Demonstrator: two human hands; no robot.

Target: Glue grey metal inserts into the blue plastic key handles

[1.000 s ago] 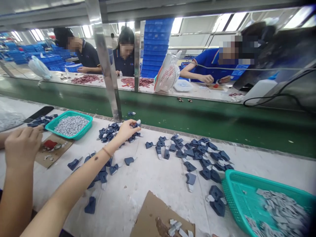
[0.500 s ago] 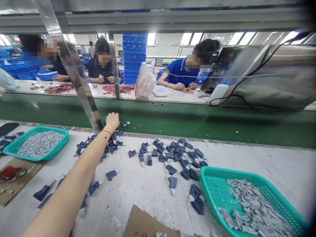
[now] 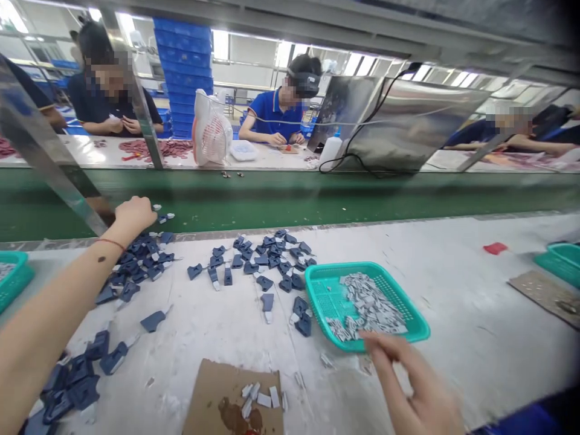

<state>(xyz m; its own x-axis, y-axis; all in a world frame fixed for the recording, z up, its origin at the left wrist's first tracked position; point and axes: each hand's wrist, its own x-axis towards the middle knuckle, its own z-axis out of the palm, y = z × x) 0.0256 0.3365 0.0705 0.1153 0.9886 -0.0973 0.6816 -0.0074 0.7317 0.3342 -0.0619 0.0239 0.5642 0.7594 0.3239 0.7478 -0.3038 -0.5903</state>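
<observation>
My left hand (image 3: 136,212) is stretched out to the near edge of the green belt, its back toward me and its fingers curled down; whatever they hold is hidden. Small dark blue plastic pieces with pale tips (image 3: 167,216) lie on the belt just beyond it, and a heap of the same blue pieces (image 3: 140,257) is under my wrist. My right hand (image 3: 414,377) is at the near rim of a teal basket (image 3: 322,323) of small grey pieces (image 3: 374,302). Its thumb and forefinger meet in a pinch; anything between the tips is too small to make out.
Brown cardboard (image 3: 203,393) with several light grey strips lies in front of me. More blue pieces (image 3: 72,383) are at left. A slanted metal post (image 3: 54,151) stands beside my left arm. Across the green belt (image 3: 272,199), co-workers sit at a bench.
The view has swung to the right. My right hand has come into sight by the teal basket. My left hand stays at the belt's edge, fingers still curled.
</observation>
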